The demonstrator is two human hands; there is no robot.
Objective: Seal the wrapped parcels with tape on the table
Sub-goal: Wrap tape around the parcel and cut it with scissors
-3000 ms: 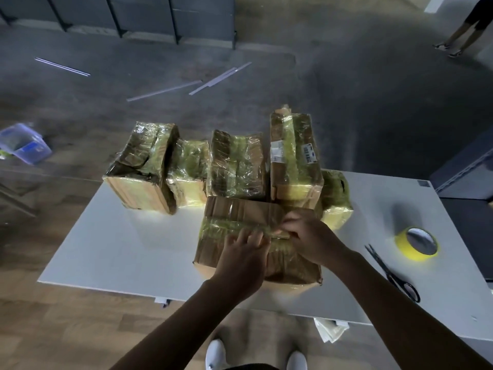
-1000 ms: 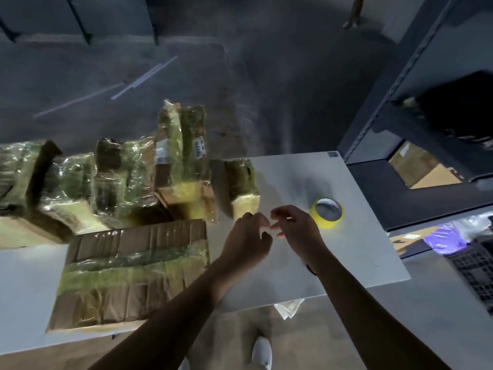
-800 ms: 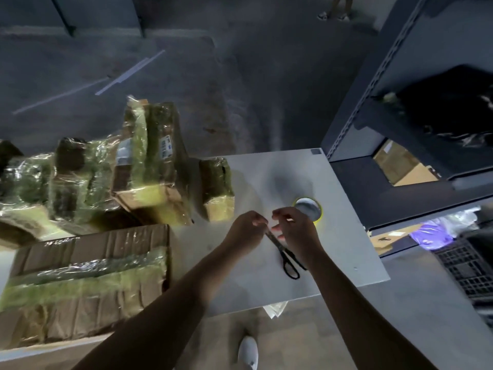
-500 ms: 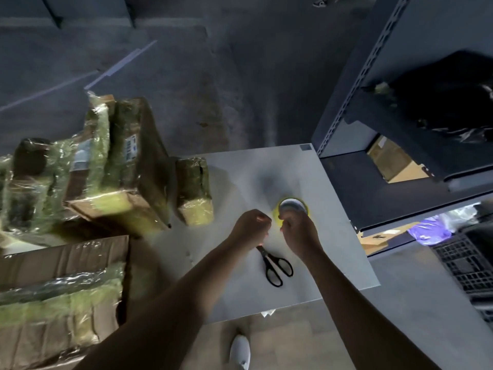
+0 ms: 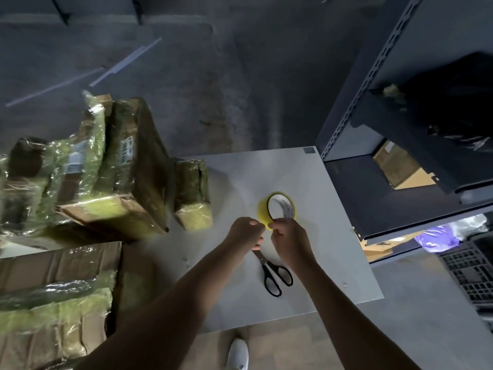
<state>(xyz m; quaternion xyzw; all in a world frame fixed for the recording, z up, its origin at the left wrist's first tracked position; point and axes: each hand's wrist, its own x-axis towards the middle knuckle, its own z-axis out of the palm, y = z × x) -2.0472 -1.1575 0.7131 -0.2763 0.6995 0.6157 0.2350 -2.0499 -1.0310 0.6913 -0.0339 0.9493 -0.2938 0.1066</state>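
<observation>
A yellow tape roll is tipped up on its edge on the white table. My right hand grips its near rim from the right. My left hand has curled fingers that pinch at the roll's near left edge. Wrapped parcels lie to the left: a flat cardboard one at the near left, a tall one behind it, a small one beside that, and more at the frame's left edge. All are covered in shiny film and greenish tape.
Black-handled scissors lie on the table just under my wrists. A dark metal shelving rack stands against the table's right side, with boxes inside. A black crate is on the floor at the right.
My view swung right, away from the flat parcel. Both hands left that parcel, crossed to the tape roll and tipped it up from lying flat.
</observation>
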